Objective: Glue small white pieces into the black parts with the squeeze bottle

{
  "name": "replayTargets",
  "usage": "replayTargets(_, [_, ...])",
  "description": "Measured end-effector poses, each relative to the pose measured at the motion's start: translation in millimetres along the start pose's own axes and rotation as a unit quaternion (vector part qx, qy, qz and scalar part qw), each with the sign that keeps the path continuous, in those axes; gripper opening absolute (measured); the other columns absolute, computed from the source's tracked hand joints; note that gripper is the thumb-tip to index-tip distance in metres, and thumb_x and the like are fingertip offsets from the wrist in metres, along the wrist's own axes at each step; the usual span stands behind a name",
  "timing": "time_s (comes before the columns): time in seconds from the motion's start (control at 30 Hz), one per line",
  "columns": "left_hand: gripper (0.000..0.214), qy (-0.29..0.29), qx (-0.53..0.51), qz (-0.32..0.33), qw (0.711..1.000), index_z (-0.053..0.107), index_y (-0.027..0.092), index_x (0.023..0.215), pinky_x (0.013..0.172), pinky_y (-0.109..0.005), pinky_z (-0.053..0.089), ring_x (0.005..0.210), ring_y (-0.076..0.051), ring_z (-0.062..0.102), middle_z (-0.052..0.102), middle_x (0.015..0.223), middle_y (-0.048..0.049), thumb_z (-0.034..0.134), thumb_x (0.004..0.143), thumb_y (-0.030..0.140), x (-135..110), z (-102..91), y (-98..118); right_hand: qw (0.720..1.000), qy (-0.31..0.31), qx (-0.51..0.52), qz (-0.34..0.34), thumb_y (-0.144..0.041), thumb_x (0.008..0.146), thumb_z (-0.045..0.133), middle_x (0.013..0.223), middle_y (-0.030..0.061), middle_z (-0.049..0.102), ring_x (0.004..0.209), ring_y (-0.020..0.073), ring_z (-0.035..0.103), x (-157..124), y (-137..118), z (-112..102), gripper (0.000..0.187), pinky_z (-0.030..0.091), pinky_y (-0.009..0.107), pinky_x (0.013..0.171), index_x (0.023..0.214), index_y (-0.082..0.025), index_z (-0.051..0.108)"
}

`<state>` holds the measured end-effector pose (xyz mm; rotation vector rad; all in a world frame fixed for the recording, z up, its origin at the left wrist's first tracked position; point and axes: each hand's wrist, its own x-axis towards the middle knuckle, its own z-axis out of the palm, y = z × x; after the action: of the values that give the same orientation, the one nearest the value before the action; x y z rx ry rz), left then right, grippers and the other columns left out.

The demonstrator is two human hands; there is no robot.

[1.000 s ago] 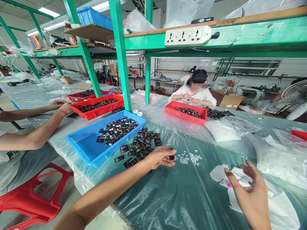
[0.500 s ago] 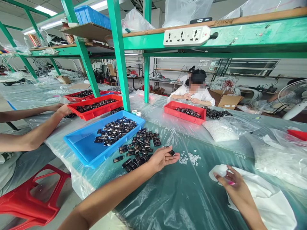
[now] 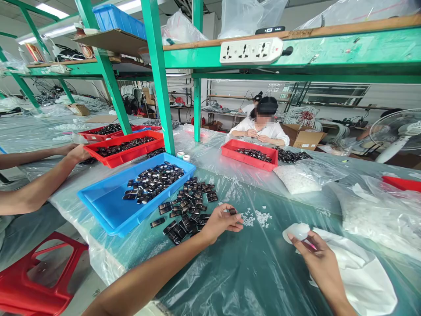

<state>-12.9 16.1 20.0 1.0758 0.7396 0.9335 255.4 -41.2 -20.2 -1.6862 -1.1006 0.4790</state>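
Observation:
My left hand (image 3: 219, 224) is closed on a small black plastic piece (image 3: 233, 211), just left of a scatter of tiny white bits (image 3: 262, 218). A heap of similar black pieces (image 3: 189, 206) lies beside that wrist, next to a blue tray (image 3: 101, 213) partly filled with more of them. On the right, my right hand (image 3: 317, 252) grips a small translucent white container (image 3: 300, 230) between thumb and fingers. Its exact kind is unclear, and something pink shows under the fingers. Below this hand a white sheet or bag (image 3: 368, 272) is spread on the table.
Red trays of black pieces (image 3: 248, 156) stand farther back. Clear bags of white bits (image 3: 297, 177) lie at right. A green shelf frame (image 3: 158, 79) rises from the table. A co-worker's hands (image 3: 77, 151) are at left; another person (image 3: 259, 127) sits opposite.
My left fingers have curled further around the black piece, turning it. My right hand keeps the white container, with slight movement. The whole view has shifted a little.

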Motion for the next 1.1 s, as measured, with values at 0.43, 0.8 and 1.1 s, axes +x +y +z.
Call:
replayTargets(0.43, [0.026, -0.060, 0.328, 0.084, 0.939, 0.068, 0.021, 0.102, 0.073, -0.028, 0.049, 0.089, -0.023, 0.064, 0.068, 0.100, -0.0071, 0.055, 0.083, 0.032, -17, 3.1, -14, 0.819, -0.246, 0.483, 0.190, -0.046, 0.082, 0.052, 0.075, 0.0023, 0.060, 0.063, 0.0161, 0.052, -49, -38, 34, 0.031, 0.047, 0.031, 0.060, 0.103, -0.025, 0.063])
replayTargets(0.8, [0.028, -0.061, 0.347, 0.058, 0.934, 0.069, 0.015, 0.092, 0.058, -0.022, 0.047, 0.070, -0.018, 0.064, 0.070, 0.085, -0.0074, 0.066, 0.073, 0.036, -18, 8.2, -18, 0.779, -0.188, 0.543, 0.252, -0.046, 0.080, 0.054, 0.069, -0.0012, 0.045, 0.053, 0.0094, 0.035, -49, -43, 37, 0.028, 0.039, 0.025, 0.050, 0.090, -0.021, 0.062])
replayTargets(1.1, [0.029, -0.056, 0.351, 0.072, 0.932, 0.068, 0.015, 0.086, 0.056, -0.020, 0.044, 0.064, -0.015, 0.060, 0.067, 0.075, -0.0046, 0.068, 0.071, 0.041, -17, 6.2, -22, 0.855, -0.142, 0.447, 0.222, -0.045, 0.080, 0.056, 0.051, -0.0080, 0.023, 0.043, 0.0064, 0.017, -52, -40, 42, 0.033, 0.029, 0.020, 0.040, 0.062, -0.020, 0.046])
